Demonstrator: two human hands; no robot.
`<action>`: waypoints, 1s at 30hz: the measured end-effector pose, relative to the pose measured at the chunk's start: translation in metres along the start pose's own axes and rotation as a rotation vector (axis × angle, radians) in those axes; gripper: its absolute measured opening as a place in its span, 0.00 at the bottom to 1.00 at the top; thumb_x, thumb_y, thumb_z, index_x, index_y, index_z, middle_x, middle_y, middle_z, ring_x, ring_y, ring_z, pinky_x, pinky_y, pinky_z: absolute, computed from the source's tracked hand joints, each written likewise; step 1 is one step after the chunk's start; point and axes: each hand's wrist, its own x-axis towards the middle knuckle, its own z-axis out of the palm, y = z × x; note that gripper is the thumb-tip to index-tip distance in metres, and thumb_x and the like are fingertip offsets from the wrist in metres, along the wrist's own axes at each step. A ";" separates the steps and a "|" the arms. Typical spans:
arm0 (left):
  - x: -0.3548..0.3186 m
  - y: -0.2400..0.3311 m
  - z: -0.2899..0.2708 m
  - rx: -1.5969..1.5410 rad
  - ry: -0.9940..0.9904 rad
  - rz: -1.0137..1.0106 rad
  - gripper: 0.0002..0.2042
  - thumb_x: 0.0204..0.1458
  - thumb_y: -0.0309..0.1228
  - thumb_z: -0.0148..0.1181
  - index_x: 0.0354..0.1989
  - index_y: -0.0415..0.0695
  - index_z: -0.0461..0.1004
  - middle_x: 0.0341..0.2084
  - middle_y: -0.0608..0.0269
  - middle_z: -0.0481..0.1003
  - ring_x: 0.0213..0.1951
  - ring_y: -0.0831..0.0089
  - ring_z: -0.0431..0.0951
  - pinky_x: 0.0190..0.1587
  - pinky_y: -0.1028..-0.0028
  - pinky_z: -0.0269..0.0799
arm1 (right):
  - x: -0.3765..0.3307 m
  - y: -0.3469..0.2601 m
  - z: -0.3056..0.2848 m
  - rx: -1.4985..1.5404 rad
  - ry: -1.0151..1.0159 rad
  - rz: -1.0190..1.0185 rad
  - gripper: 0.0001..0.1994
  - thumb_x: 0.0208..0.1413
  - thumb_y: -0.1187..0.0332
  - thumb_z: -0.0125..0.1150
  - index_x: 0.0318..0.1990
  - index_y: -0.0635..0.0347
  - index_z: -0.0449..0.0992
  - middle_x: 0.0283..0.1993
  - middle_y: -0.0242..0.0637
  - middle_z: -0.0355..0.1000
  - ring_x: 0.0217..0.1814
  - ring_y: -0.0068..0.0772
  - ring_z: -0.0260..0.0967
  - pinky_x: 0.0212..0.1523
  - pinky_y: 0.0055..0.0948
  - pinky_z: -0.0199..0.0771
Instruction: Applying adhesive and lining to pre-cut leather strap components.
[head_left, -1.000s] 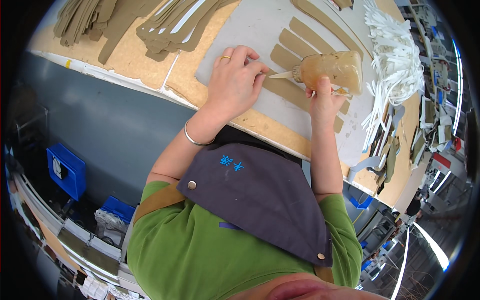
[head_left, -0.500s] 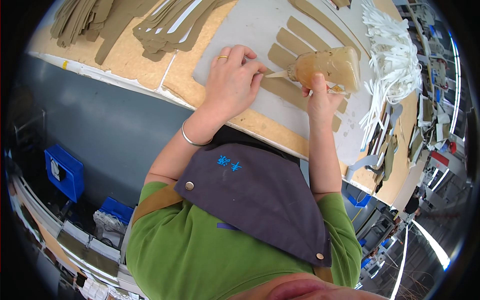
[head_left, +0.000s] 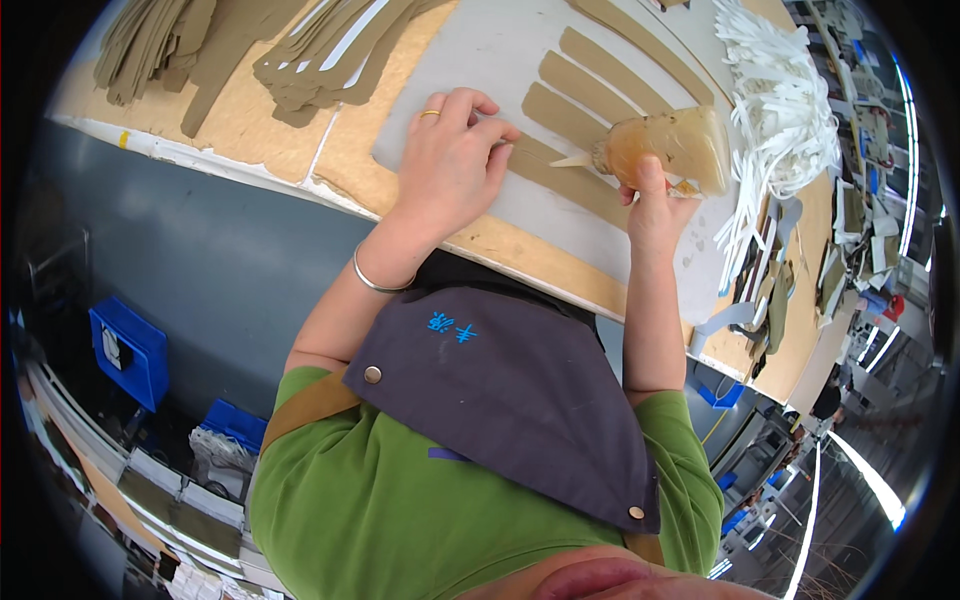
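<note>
My right hand (head_left: 655,205) grips a clear squeeze bottle (head_left: 670,145) holding amber liquid. The bottle lies tilted on its side, its pale pointed nozzle (head_left: 572,160) aimed left, just over the nearest brown strip (head_left: 585,190). At that strip's left end is my left hand (head_left: 452,160), fingers bent and closed with the tips at the strip's edge; the fingertips' exact hold is partly hidden. Several more brown strips (head_left: 580,82) lie side by side beyond it on a grey sheet (head_left: 430,85).
Stacks of brown cut pieces (head_left: 150,50) and a fanned pile with white strips (head_left: 330,55) sit at the far left of the table. A heap of white ribbons (head_left: 780,110) lies at right, near dark and grey scraps (head_left: 775,270). The table edge (head_left: 350,200) runs before me.
My right hand has moved the bottle rightward, and its nozzle has drawn away from my left fingers along the strip. The left hand stays at the strip's left end.
</note>
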 end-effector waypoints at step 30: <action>0.003 0.001 -0.001 0.034 -0.037 0.002 0.07 0.45 0.25 0.65 0.34 0.48 0.81 0.40 0.66 0.72 0.40 0.66 0.70 0.44 0.66 0.66 | -0.043 0.014 -0.125 -0.116 0.291 0.019 0.21 0.57 0.64 0.66 0.51 0.65 0.66 0.33 0.38 0.72 0.20 0.22 0.64 0.15 0.21 0.62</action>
